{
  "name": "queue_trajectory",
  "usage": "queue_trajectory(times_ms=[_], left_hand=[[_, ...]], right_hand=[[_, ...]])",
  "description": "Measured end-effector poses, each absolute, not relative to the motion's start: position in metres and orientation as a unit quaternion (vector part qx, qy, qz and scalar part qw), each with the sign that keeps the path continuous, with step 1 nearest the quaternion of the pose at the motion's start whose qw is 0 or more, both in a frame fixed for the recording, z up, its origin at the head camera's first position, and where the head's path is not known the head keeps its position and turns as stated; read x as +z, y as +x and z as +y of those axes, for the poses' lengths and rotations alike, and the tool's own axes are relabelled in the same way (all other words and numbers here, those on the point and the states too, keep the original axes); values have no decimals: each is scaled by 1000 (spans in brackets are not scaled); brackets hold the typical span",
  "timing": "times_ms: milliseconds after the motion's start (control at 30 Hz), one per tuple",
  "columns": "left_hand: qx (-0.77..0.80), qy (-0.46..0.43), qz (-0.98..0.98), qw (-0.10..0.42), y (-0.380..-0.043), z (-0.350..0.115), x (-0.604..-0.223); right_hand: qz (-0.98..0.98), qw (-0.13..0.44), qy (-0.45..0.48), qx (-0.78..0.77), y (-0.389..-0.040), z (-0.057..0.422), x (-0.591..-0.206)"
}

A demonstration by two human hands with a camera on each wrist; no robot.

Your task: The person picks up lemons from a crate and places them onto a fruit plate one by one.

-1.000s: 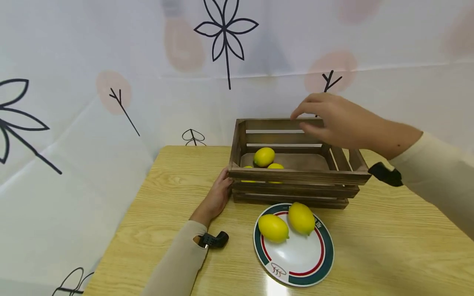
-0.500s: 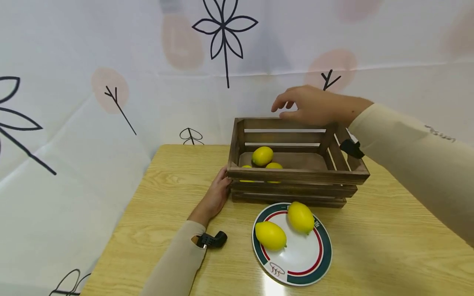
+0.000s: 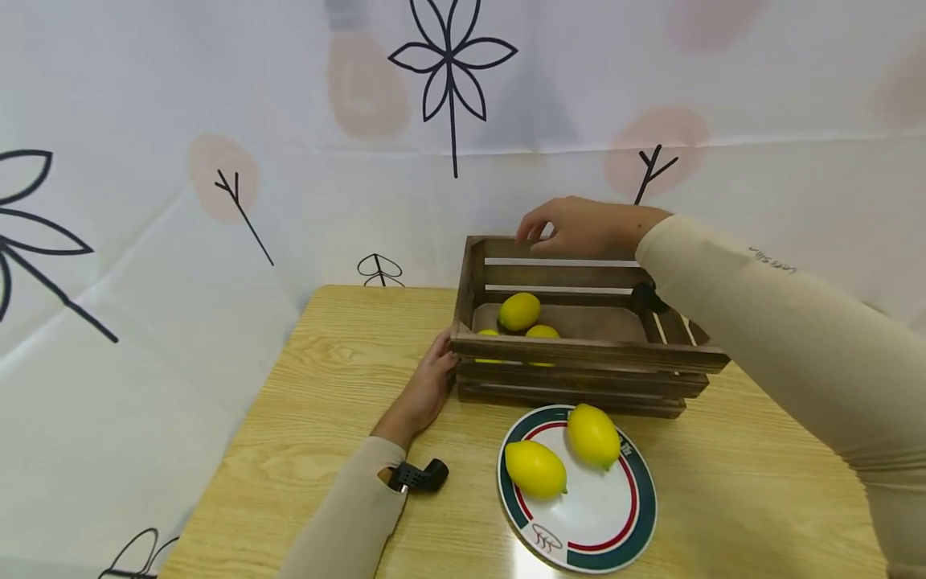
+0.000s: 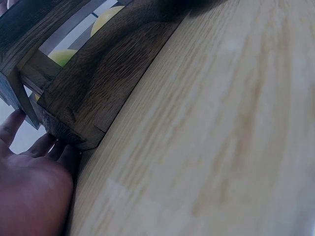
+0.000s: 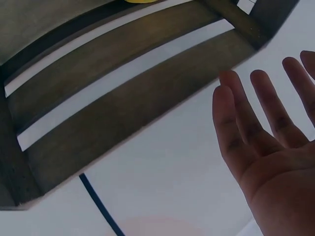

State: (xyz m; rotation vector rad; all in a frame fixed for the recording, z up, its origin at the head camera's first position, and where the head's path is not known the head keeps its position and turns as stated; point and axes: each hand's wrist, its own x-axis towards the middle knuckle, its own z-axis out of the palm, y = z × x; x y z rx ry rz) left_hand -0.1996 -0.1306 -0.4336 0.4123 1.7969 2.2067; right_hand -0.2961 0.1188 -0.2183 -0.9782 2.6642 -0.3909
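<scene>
Left hand (image 3: 427, 386) flat against the crate's (image 3: 579, 354) 9 o'clock end, right hand (image 3: 579, 227) open-fingered over its 12 o'clock rail, holding nothing; a firm, level two-handed grip looks wisest, lemons (image 3: 519, 311) loose inside.

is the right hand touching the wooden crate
Apart. The right wrist view shows the right hand open, fingers straight, with pale backdrop showing between them and the wooden crate back slats.
</scene>
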Motion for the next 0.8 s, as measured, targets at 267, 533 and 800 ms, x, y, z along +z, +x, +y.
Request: queue_trajectory(times_ms=[267, 533, 800], left_hand=[[765, 130, 618, 130, -198, -133, -437], [769, 136, 612, 126, -199, -132, -439], [772, 141, 607, 127, -202, -133, -436]], right_hand=[[906, 188, -339, -171, -313, 106, -244], [886, 252, -341, -187, -324, 100, -263], [877, 318, -312, -177, -331, 96, -273]])
